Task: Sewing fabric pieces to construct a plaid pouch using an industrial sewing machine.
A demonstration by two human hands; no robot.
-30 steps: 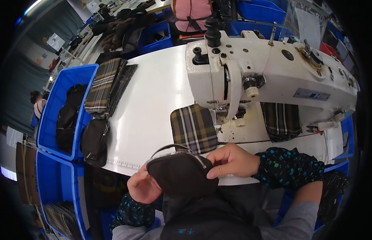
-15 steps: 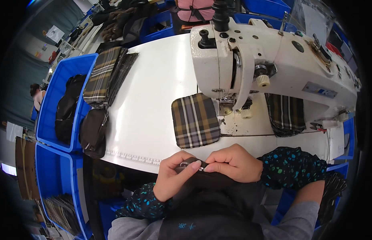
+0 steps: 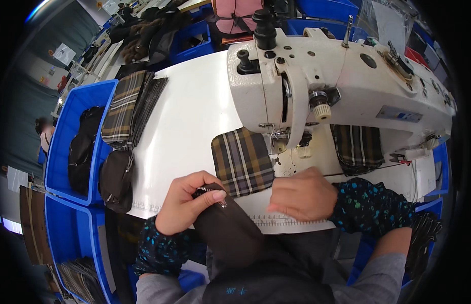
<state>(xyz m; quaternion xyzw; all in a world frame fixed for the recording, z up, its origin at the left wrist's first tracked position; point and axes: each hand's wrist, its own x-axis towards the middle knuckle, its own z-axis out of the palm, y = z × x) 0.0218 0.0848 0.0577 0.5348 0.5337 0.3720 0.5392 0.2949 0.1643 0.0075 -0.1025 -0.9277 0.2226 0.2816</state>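
My left hand point(image 3: 183, 202) pinches the metal zipper end of a dark brown fabric piece point(image 3: 230, 233) that hangs over the table's front edge toward my lap. My right hand point(image 3: 302, 195) rests knuckles up on the table edge beside it, fingers curled; what it holds is hidden. Just beyond both hands a plaid fabric panel point(image 3: 242, 161) lies flat on the white table point(image 3: 190, 116), next to the needle area of a white sewing machine point(image 3: 336, 86).
A second plaid piece point(image 3: 358, 147) lies under the machine's arm on the right. Blue bins point(image 3: 68, 126) at the left hold dark pouches point(image 3: 115, 177) and plaid pieces point(image 3: 125, 109). More bins and bags stand behind the machine. Another person is at the far left point(image 3: 44, 134).
The dark piece was held bunched in both hands a second ago. Now my left hand grips its zipper end and my right hand has moved off it to the right, onto the table edge.
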